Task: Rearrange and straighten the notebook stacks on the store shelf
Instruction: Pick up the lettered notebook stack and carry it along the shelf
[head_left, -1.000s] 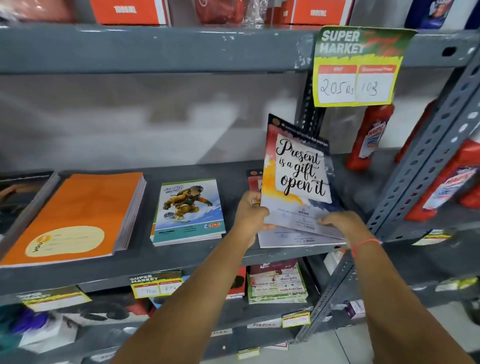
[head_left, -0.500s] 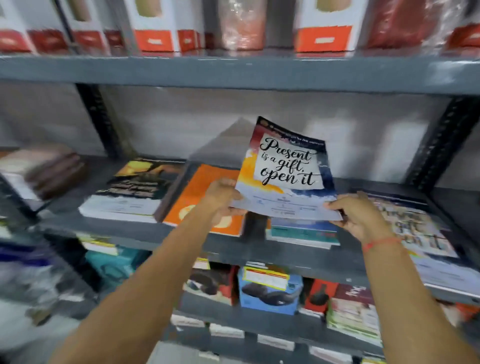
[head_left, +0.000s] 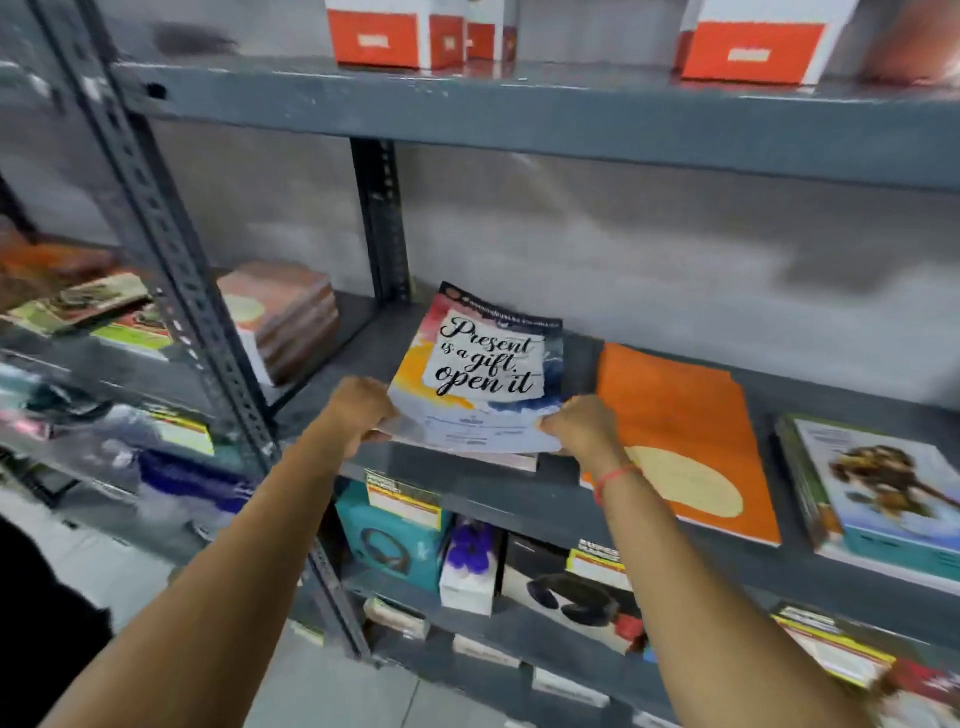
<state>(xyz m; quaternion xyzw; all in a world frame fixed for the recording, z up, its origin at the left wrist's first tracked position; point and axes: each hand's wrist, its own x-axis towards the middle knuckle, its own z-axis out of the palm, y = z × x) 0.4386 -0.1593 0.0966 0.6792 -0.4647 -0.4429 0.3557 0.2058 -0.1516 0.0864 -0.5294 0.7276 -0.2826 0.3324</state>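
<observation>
A notebook with "Present is a gift, open it" on its cover (head_left: 483, 374) is held tilted, its near edge just above the grey middle shelf (head_left: 498, 493). My left hand (head_left: 358, 410) grips its lower left corner and my right hand (head_left: 582, 428) grips its lower right corner. Another notebook edge shows just beneath it. To the right lies an orange notebook stack (head_left: 685, 431), and further right a stack with a figure on the cover (head_left: 878, 483). A brownish stack (head_left: 283, 317) sits to the left, behind the upright.
A perforated grey upright (head_left: 171, 260) crosses the left side. Orange and white boxes (head_left: 395, 36) stand on the top shelf. The lower shelf holds boxed headphones (head_left: 387, 540) and price tags (head_left: 402, 499). More notebooks (head_left: 88, 306) lie on the far-left shelf.
Both hands carried the "Present is a gift" notebook leftward along the shelf, past the figure-cover and orange stacks, and lowered it onto the shelf section left of the orange stack.
</observation>
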